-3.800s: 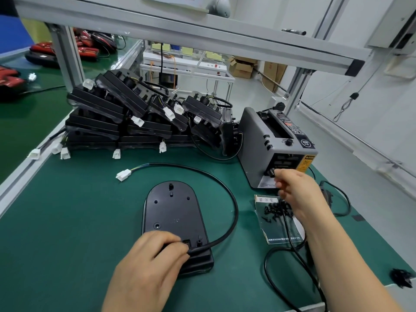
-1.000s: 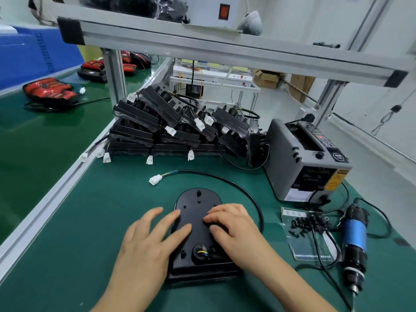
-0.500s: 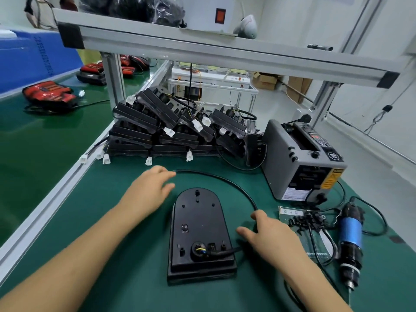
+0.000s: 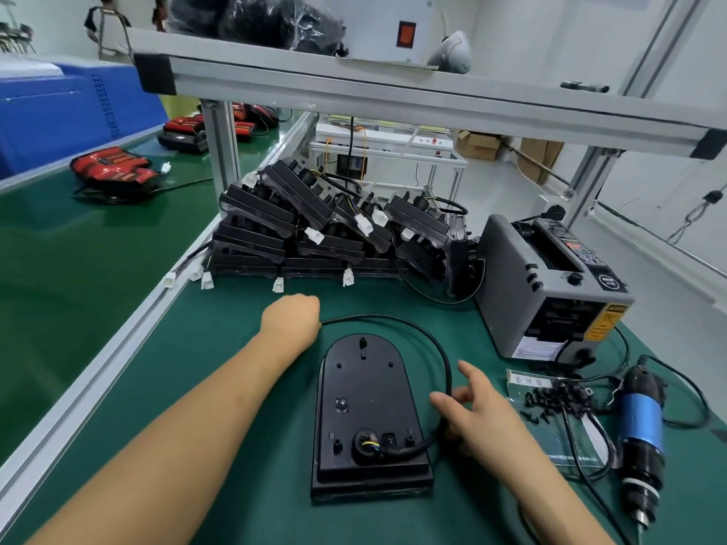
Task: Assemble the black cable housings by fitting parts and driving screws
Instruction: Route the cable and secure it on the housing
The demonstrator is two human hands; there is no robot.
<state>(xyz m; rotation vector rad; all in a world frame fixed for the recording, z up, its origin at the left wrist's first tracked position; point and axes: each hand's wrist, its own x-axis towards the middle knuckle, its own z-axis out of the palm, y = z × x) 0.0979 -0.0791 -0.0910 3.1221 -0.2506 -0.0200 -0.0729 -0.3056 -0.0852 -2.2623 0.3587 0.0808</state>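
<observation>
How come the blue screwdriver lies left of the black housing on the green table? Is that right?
Not quite. The head view shows the blue screwdriver lying right of the black housing on the green table.

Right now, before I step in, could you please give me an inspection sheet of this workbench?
Surface: green mat, flat.
Job's things: one black housing lies flat at centre; a pile of housings sits behind it; loose screws on a plastic sheet and a screwdriver lie at the right.
Clutter: grey tape dispenser at the right rear.
Hands: left hand grips the cable's far end; right hand holds the cable beside the housing.
Cables: the cable arcs from the housing's near end round its right side; a black cord crosses the screws.
Surroundings: frame shelf overhead; red parts on the next bench; cardboard boxes beyond.
</observation>
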